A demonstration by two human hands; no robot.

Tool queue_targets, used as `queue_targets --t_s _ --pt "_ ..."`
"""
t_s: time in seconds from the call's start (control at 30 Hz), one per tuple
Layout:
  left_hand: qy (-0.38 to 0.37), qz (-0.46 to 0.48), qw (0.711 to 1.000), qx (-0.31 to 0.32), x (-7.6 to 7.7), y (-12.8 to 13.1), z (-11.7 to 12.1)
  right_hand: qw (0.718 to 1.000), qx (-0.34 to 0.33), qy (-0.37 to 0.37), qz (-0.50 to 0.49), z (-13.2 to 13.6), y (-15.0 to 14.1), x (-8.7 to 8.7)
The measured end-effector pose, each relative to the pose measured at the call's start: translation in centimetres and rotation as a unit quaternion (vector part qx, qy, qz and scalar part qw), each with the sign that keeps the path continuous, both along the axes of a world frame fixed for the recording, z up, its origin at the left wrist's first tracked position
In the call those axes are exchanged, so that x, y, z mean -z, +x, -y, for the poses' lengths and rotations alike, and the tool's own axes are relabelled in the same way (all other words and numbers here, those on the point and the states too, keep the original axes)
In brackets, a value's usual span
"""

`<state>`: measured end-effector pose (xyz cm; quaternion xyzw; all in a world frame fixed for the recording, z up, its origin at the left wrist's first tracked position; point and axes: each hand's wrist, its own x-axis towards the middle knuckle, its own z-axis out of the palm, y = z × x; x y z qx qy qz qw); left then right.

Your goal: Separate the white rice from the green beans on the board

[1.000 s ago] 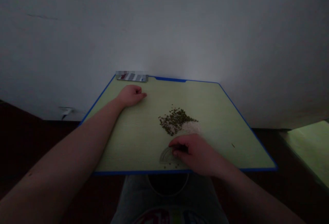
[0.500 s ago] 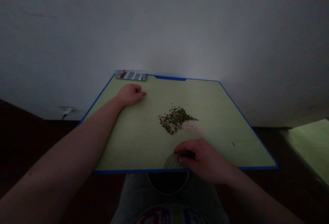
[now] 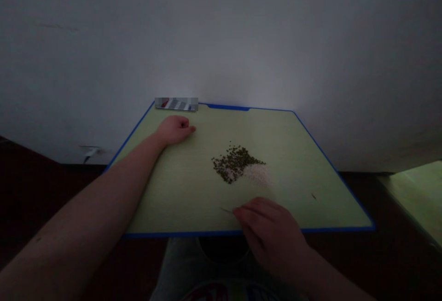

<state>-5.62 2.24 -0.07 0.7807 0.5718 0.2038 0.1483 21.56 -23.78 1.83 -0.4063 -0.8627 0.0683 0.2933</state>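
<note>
My left hand [image 3: 175, 129] rests in a loose fist on the left side of a pale, blue-edged board [image 3: 186, 190], with its thumb pointing right; I see nothing in it. Near the board's front edge, my right hand [image 3: 269, 222] is closed in a pinch on a thin clear piece [image 3: 226, 210], seen almost edge-on. Beyond this hand lies a spread of small dark green grains [image 3: 238, 158], like beans. It touches a heap of whitish grains [image 3: 257, 173], like rice. A few pale grains lie among the dark ones.
A dark round container [image 3: 223, 249] sits at my lap under the front edge. A flat silvery object [image 3: 177, 104], partly blurred out, lies at the back left corner. A small dark sliver [image 3: 313, 196] is on the right. Behind the board stands a wall [image 3: 221, 38].
My right hand has turned over and drawn slightly nearer to me, tilting the clear piece from showing its rounded face to nearly edge-on. The left hand and the grains have stayed put.
</note>
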Motion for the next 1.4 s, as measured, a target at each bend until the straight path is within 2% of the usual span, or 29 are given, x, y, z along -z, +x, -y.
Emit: queue_targets --t_s 0.07,0.13,0.27,0.4,0.63,0.8,0.9,1.1,1.27,1.4 --pt "-0.001 0.002 1.000 -0.001 -0.1 0.0 0.1 0.996 0.000 0.076 0.037 0.0 -0.3 0.6" --pt "-0.002 0.004 1.000 -0.005 0.0 0.0 0.1 0.991 0.003 0.115 0.066 0.0 -0.4 1.3" --pt "-0.002 0.009 1.000 -0.009 0.2 0.0 -0.1 0.986 0.033 0.130 0.095 0.0 -0.5 2.7" --pt "-0.002 0.008 1.000 -0.006 0.1 0.0 -0.1 0.983 0.079 0.127 0.108 -0.4 -0.5 3.1" --pt "-0.007 0.010 1.000 -0.012 -0.1 0.1 0.1 0.974 0.113 0.103 0.170 -1.5 1.7 2.6" --pt "-0.002 0.004 1.000 -0.008 0.0 0.0 -0.1 0.973 0.124 0.129 0.148 -1.4 3.5 1.9" --pt "-0.002 -0.007 1.000 -0.010 0.1 0.0 -0.1 0.976 0.110 0.151 0.115 -1.0 3.2 1.4" --pt "-0.001 -0.009 1.000 -0.006 0.1 -0.1 -0.1 0.983 0.067 0.140 0.097 -1.3 0.9 1.1" --pt "-0.004 -0.008 1.000 -0.009 0.0 0.0 -0.1 0.984 0.076 0.134 0.086 -2.5 0.5 1.0" --pt "-0.003 -0.006 1.000 -0.003 0.1 0.0 -0.1 0.991 0.083 0.103 0.036 -3.8 0.6 0.2"
